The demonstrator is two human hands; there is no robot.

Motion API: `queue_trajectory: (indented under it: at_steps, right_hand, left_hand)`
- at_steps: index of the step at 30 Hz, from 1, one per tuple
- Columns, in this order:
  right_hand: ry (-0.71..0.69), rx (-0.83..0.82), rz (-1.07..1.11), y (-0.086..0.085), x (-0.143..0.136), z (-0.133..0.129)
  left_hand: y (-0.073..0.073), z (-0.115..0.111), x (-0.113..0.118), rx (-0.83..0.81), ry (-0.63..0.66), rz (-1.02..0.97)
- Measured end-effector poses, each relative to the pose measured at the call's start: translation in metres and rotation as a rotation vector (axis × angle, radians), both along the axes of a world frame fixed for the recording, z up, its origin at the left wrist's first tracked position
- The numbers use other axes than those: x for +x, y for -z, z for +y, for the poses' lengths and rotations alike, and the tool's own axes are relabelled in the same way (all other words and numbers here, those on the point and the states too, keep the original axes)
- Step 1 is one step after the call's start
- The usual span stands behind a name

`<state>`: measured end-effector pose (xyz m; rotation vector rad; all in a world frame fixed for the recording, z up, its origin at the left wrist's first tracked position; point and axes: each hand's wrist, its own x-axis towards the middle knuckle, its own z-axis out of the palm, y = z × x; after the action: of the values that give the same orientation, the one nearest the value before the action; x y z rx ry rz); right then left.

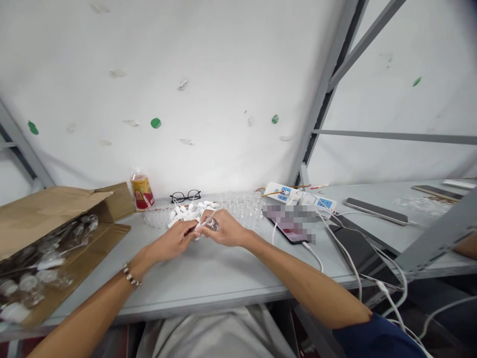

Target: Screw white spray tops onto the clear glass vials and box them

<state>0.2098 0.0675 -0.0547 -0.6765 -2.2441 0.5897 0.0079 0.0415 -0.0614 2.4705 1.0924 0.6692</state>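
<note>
Near the middle of the grey table my two hands meet. My right hand (223,227) is closed round a small clear bottle (212,224), whose round end shows between the fingers. My left hand (176,240) pinches a small white piece, mostly hidden by the fingers, right beside the bottle. Just behind the hands lies a pile of white pump caps (185,213). Clear bottles (242,205) stand in a cluster to the right of the pile, with more clear ones on its left.
An open cardboard box (52,219) of capped bottles sits at the left. Behind are a drink bottle (142,191) and glasses (185,196). Phones, one lit (288,226), a power strip (301,198) and white cables lie at the right, beside a metal post (439,233).
</note>
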Motion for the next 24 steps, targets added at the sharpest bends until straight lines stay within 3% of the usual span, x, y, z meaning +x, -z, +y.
queue_trajectory:
  at_steps: [4, 7, 9, 12, 16, 19, 24]
  right_hand:
    - [0.167, 0.030, 0.096, -0.007, 0.012, 0.012]
    - [0.309, 0.008, 0.209, -0.009, 0.022, 0.020]
    - [0.326, 0.028, 0.198, -0.008, 0.023, 0.022]
    - [0.287, 0.105, 0.102, -0.004, 0.020, 0.019]
    - [0.253, 0.171, 0.009, -0.001, 0.016, 0.016]
    - [0.258, 0.161, -0.018, 0.000, 0.016, 0.017]
    - [0.260, 0.181, -0.045, 0.002, 0.016, 0.018]
  left_hand:
    - [-0.001, -0.007, 0.002, -0.044, 0.005, -0.015]
    - [-0.002, -0.006, 0.002, 0.092, -0.011, -0.071]
    - [-0.005, 0.001, -0.005, 0.207, -0.078, -0.077]
    - [-0.013, 0.023, -0.030, 0.299, -0.264, -0.063]
    - [-0.025, 0.056, -0.075, 0.297, -0.536, -0.023]
    - [-0.027, 0.069, -0.100, 0.319, -0.607, 0.003]
    - [-0.014, 0.074, -0.120, 0.367, -0.615, 0.061]
